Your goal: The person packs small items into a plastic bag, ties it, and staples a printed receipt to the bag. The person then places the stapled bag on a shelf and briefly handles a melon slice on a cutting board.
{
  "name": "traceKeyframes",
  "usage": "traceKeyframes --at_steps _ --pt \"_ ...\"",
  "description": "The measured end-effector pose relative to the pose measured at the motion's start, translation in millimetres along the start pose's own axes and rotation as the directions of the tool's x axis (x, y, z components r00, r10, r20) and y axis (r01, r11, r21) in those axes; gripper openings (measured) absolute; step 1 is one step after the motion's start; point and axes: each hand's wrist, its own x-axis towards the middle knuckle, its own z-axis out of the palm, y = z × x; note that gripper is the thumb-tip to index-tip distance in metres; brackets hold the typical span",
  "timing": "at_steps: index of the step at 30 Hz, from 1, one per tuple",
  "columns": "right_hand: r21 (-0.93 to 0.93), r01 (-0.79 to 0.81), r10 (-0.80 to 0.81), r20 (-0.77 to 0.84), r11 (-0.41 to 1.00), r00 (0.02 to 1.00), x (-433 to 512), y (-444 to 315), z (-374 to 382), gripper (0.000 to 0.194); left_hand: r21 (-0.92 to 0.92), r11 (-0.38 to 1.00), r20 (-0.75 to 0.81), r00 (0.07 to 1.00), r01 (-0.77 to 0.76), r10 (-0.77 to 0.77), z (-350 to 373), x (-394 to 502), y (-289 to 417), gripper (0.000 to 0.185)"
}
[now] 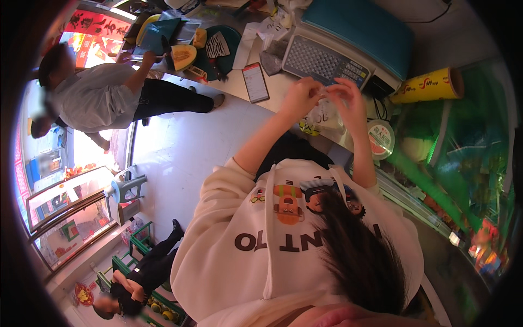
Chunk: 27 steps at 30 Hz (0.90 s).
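Over the edge of a light counter, my left hand (303, 97) pinches the top of a thin clear plastic bag (327, 115) between thumb and fingers. My right hand (350, 98) meets it from the other side, its fingertips closed on the same plastic. Below the fingers hangs the crumpled bag, which bears dark print; its contents are hard to make out. Just beyond both hands is a grey scale keypad (312, 57), beside a wide blue-green surface (359, 30). A smartphone (255, 82) with a lit screen lies left of my left hand.
A cut melon (183, 57), a round dark green board (233, 41) and a knife (215, 67) are on the counter's left part. At right are a yellow film roll (429, 86) and a round-lidded tub (381, 139). One person (102, 96) stands at the counter's far left; another (132, 286) sits lower left.
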Motion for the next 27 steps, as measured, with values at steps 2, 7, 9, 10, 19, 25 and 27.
traceKeyframes --at_steps 2,7,9,10,19,25,27 --pt "-0.056 0.066 -0.066 0.004 0.996 0.998 -6.3 13.2 -2.2 0.041 0.079 0.996 -0.016 0.999 -0.037 0.038 0.1 -1.4 -1.7 0.013" --pt "-0.221 0.057 -0.032 0.115 0.974 0.993 -15.4 51.6 14.0 0.03 0.345 0.919 0.019 0.98 -0.193 0.199 2.9 -5.5 9.8 0.019" --pt "-0.275 0.174 -0.164 0.059 0.945 0.985 -15.0 60.4 16.9 0.024 0.342 0.891 0.02 0.95 -0.3 0.312 2.7 -5.8 16.5 0.021" --pt "-0.296 0.208 -0.203 0.049 0.932 0.978 -15.6 62.3 18.5 0.021 0.333 0.891 0.045 0.949 -0.309 0.313 3.7 -7.4 19.5 0.02" --pt "-0.356 0.256 -0.283 -0.025 0.899 0.959 -22.0 53.5 26.8 0.01 0.109 0.964 -0.052 0.967 -0.243 0.25 7.9 -5.7 18.8 0.018" --pt "-0.47 0.267 -0.356 -0.109 0.841 0.928 -26.1 55.3 33.2 0.008 0.134 0.968 -0.089 0.971 -0.211 0.224 16.5 -16.0 15.5 0.022" --pt "-0.452 0.244 -0.321 -0.099 0.858 0.942 -25.9 55.9 33.5 0.01 0.12 0.973 -0.138 0.967 -0.197 0.213 15.8 -21.3 14.9 0.022"
